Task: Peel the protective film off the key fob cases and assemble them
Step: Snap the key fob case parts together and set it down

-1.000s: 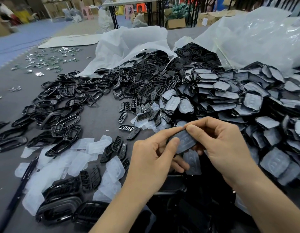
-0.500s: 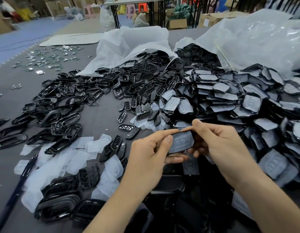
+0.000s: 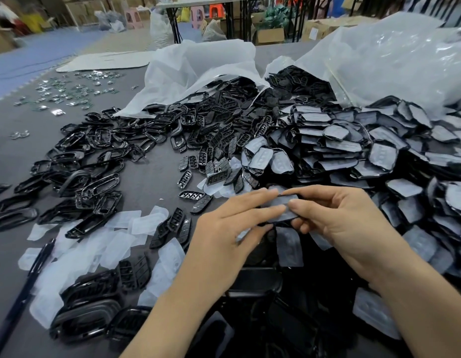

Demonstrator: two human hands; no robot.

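Both hands hold one black key fob case (image 3: pixel 283 209) covered with whitish film, just above the table's near middle. My left hand (image 3: pixel 232 226) pinches its left end between thumb and extended fingers. My right hand (image 3: pixel 335 218) grips its right end, thumb on the film side. A big heap of film-covered cases (image 3: pixel 353 151) lies right behind and to the right. Black frame parts (image 3: pixel 95 161) are spread on the left. Small button inserts (image 3: pixel 214 156) lie in the middle.
Peeled film pieces (image 3: pixel 95 244) litter the grey table (image 3: pixel 152 182) at the front left, among assembled cases (image 3: pixel 90 306). A dark pen (image 3: pixel 30 277) lies at the left edge. Two plastic bags (image 3: pixel 379 63) spill parts at the back. Small metal bits (image 3: pixel 69 91) lie far left.
Both hands have shifted slightly with the case; my left fingers have straightened along its left end and my right thumb has slid onto the film face.
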